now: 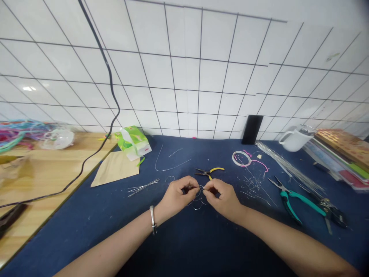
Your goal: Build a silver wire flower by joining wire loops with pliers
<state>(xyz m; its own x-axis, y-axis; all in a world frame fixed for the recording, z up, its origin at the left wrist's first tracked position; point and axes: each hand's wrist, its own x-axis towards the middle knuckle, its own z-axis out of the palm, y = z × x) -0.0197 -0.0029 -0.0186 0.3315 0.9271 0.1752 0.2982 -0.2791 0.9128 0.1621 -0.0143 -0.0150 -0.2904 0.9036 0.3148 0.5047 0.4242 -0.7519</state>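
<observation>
My left hand (181, 194) and my right hand (220, 196) meet over the dark blue cloth, thumbs and forefingers pinched. Between them is a thin silver wire (197, 208) bent into loops, with each hand gripping a part of it; the fingertips cover much of the wire. Just beyond the hands lie small pliers with yellow handles (216, 169). A bundle of short straight wires (143, 187) rests left of my left hand. To the right of my right hand is a scatter of wire offcuts (253, 187).
Teal-handled pliers (307, 202) and long wires (288, 167) lie on the right, near a white mug (295, 139) and stacked books (343, 161). A ring with pink thread (241, 158) and black phone-like slab (252, 129) are behind. Left are a green tissue pack (134, 142) and a black cable (111, 84).
</observation>
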